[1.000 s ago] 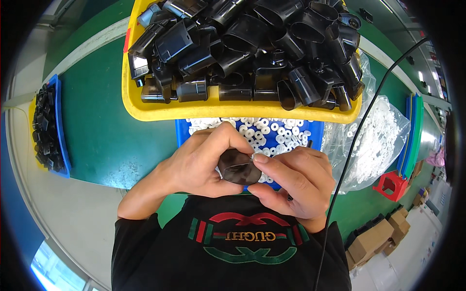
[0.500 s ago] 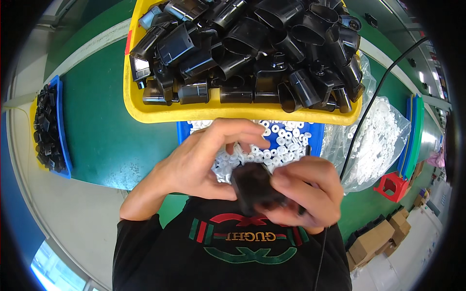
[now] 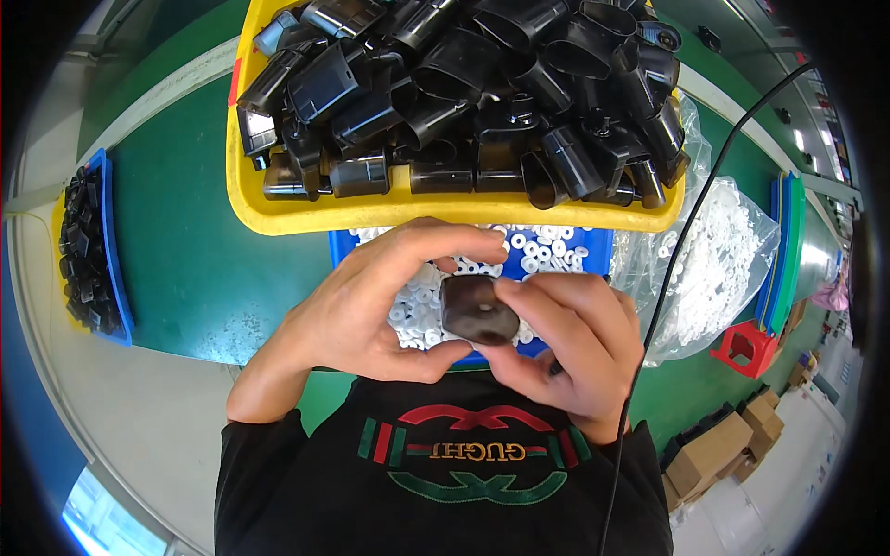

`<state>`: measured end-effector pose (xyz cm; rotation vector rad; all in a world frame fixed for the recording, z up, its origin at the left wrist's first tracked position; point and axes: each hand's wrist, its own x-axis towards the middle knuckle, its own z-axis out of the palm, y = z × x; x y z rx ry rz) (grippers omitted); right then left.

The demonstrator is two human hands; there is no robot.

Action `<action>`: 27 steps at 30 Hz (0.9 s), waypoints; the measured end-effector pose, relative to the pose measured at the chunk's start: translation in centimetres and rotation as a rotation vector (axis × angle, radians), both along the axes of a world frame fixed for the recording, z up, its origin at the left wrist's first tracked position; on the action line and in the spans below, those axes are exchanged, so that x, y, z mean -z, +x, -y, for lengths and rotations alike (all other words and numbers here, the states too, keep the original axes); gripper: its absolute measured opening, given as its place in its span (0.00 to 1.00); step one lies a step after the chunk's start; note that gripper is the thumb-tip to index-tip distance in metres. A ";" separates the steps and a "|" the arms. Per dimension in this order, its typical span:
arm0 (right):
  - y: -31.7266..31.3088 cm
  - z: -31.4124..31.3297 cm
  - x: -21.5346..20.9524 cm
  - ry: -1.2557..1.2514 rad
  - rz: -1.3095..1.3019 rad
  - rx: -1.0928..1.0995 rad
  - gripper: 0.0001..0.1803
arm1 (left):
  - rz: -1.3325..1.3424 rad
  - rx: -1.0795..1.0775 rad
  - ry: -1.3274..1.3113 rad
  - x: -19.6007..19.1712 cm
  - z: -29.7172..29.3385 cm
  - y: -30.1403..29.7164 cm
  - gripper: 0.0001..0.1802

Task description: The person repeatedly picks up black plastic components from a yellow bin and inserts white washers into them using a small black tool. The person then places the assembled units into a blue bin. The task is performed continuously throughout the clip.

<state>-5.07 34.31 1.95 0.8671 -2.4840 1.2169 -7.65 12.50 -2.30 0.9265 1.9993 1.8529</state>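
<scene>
A black plastic housing, boxy with rounded corners, is pinched between the thumb and fingers of my right hand. A small dark tip shows between that hand's fingers; what it belongs to is hidden. My left hand curves around the housing's left side, thumb and index finger wide apart, and I see no firm grip from it. Below both hands a blue tray holds many white plastic washers.
Beyond the tray, a yellow bin is heaped with black plastic housings. A clear bag of white parts lies to the right, with a black cable crossing before it. Another filled blue bin stands far left on the green table.
The housing has moved up and slightly left, turned, and is less blurred. My right hand has come closer to my left, which keeps its spread shape.
</scene>
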 end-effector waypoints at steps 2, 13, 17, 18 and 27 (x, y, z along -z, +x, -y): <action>0.0 -0.1 0.4 0.020 0.015 0.011 0.27 | 0.013 0.009 -0.010 -0.4 -0.2 -0.1 0.40; 0.2 0.3 0.9 -0.060 0.026 -0.056 0.26 | -0.085 0.040 -0.041 -0.2 -0.3 -0.5 0.37; 0.2 0.5 1.0 -0.093 0.069 -0.086 0.26 | -0.140 0.040 -0.058 0.2 -0.3 0.1 0.36; 0.1 0.5 0.9 -0.086 0.082 -0.073 0.24 | -0.118 -0.009 -0.044 0.3 -0.5 0.4 0.31; -1.9 -0.4 -2.7 -1.128 0.181 -0.520 0.11 | 0.005 -0.007 -0.182 -0.7 -0.4 0.1 0.17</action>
